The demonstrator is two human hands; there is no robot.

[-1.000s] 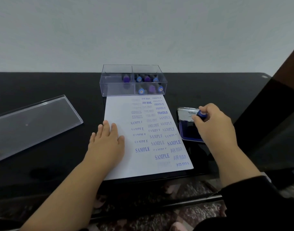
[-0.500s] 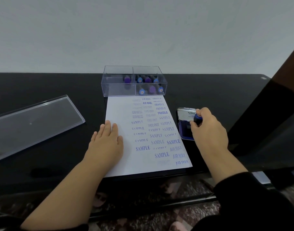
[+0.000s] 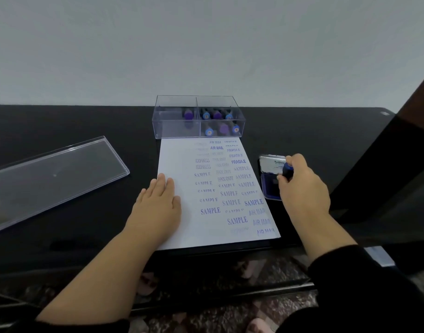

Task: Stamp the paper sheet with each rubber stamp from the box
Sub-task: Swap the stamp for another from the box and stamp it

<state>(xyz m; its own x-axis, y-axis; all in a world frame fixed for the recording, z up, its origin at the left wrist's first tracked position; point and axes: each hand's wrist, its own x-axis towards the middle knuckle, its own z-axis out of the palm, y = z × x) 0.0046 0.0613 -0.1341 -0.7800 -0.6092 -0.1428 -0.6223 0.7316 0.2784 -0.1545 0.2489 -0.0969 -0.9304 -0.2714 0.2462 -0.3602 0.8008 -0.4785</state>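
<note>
A: Where's the sheet (image 3: 206, 193)?

B: Flat on the black counter (image 3: 86, 212), its far edge right against the clear box (image 3: 177, 127). It carries rows of blue prints: AIR MAIL, FRAGILE, EXPRESS, and many reading SAMPLE. Some are faint or only half printed.

A: And the hands?

B: The left hand (image 3: 158, 205) lies on the sheet's left edge, fingers straight and together, palm down, grasping nothing. The right hand (image 3: 302, 191) is curled round a stamp (image 3: 287, 169) with a dark blue knob, holding it over the ink pad (image 3: 270, 186).

A: Is the stamp touching the pad?

B: I cannot tell; the hand hides the lower end of the stamp.

A: Where does the pad sit?

B: Just right of the sheet, lid open. The lid's silver face bears a label I can only partly read.

A: What is in the box?

B: It is split into two compartments. The right one holds several stamps with blue and purple tops, in two rows. The left one shows one purple-topped stamp near the divider.

A: Anything else?

B: A long clear lid (image 3: 54, 174) lies on the counter to the left, well apart from the sheet.
</note>
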